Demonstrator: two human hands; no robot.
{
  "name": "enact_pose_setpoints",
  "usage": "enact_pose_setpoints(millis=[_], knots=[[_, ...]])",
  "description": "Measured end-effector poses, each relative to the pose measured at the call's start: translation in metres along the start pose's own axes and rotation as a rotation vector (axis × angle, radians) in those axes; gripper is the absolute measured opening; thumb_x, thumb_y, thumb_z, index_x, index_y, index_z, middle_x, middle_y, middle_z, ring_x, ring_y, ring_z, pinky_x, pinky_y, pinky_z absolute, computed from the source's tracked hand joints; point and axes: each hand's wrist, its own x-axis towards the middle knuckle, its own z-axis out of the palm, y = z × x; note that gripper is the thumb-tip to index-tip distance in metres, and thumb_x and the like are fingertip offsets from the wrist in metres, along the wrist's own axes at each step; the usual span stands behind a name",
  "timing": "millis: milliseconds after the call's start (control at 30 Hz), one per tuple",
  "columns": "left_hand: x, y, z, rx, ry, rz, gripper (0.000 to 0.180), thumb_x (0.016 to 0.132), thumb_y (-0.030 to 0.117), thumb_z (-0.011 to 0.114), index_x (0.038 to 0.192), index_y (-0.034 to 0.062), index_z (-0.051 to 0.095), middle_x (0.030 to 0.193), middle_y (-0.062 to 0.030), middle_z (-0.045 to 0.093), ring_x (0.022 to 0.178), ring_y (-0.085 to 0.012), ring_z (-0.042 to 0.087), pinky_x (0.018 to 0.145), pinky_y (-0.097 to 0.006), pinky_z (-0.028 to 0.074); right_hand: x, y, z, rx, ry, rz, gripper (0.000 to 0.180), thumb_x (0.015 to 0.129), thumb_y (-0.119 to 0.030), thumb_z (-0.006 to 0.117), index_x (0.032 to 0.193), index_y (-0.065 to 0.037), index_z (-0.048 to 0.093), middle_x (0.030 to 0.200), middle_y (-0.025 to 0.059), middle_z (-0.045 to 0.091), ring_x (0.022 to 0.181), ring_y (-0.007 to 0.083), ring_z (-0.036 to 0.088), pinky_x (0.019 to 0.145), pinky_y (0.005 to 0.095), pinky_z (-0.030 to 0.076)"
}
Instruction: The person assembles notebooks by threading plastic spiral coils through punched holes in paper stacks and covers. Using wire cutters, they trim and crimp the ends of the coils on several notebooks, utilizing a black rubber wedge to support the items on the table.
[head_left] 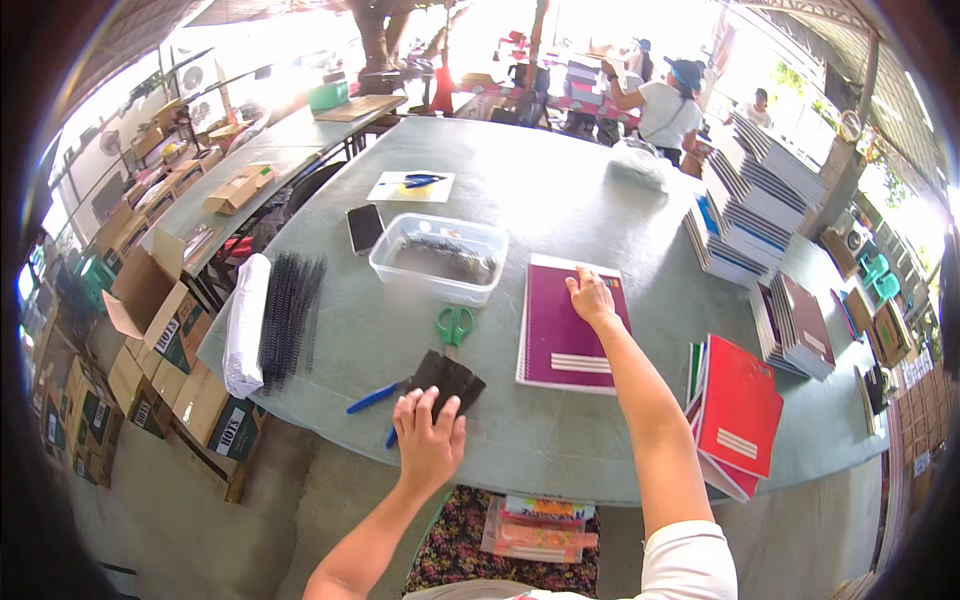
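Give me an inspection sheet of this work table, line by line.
Surface: grey-green table, partly covered.
Job's things: purple spiral notebook under the right hand; black binding piece touched by the left hand.
Clutter: green scissors, clear tub, bundle of black binding coils, phone, red notebooks, notebook stacks.
Hands: both flat, gripping nothing.
Cables: nothing seen.
Surroundings: cardboard boxes on the left, people at work behind.

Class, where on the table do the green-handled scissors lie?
In the head view, the green-handled scissors lie left of centre, between the clear plastic tub and the left hand, beside the purple notebook.
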Motion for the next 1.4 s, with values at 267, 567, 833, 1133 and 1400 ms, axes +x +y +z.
enact_pose_setpoints(millis=[267,567,833,1133,1400], knots=[[-0.005,-0.003,-0.004,-0.088,0.022,0.013,0.016,0.073,0.012,0.066,0.088,0.0078,0.063,0.107,-0.0098,0.053,0.106,-0.0337,0.044,0.092,-0.05,0.035,0.024,-0.005,0.011,-0.196,-0.117,0.153,0.049,0.09,-0.043,0.044,0.126,-0.012,0.051,0.132,0.0096,0.047,0.125,0.0274,0.04,0.105,0.0435,0.028],[-0.002,-0.002,-0.005,-0.125,0.091,0.044,0.016,0.076,0.017,0.065,0.089,0.009,0.061,0.105,-0.0089,0.054,0.108,-0.0303,0.046,0.096,-0.051,0.034,-0.112,-0.01,-0.018,-0.112,-0.083,-0.091,0.041,0.089,-0.04,0.047,0.117,-0.01,0.052,0.122,0.0104,0.052,0.119,0.0285,0.044,0.102,0.0423,0.029],[-0.009,0.008,-0.005,-0.186,0.012,0.316,0.016,0.077,0.019,0.064,0.09,0.0095,0.062,0.109,-0.0093,0.053,0.108,-0.0298,0.045,0.097,-0.048,0.033,-0.268,-0.024,-0.065,-0.015,-0.259,-0.173,0.059,0.09,-0.048,0.044,0.132,-0.008,0.041,0.138,0.014,0.038,0.134,0.0302,0.026,0.112,0.0427,0.017],[-0.061,0.002,-0.044,-0.274,-0.044,0.14,0.014,0.075,0.009,0.063,0.089,0.0083,0.063,0.105,-0.0105,0.054,0.104,-0.0314,0.048,0.09,-0.045,0.036,-0.447,0.008,-0.113,-0.315,-0.436,-0.331,0.101,0.057,-0.044,0.08,0.142,-0.018,0.031,0.151,0.0153,0.013,0.138,0.0417,0.01,0.108,0.06,0.013],[-0.091,0.065,-0.051,-0.843,-0.613,-0.673,0.021,0.086,0.016,0.057,0.099,0.0003,0.062,0.094,-0.0123,0.06,0.094,-0.022,0.054,0.085,-0.032,0.042,-0.458,0.029,-0.073,-0.295,-0.196,-0.397,0.078,0.062,-0.027,0.074,0.134,-0.019,0.044,0.147,0.0126,0.024,0.135,0.0405,0.018,0.106,0.0628,0.016]])
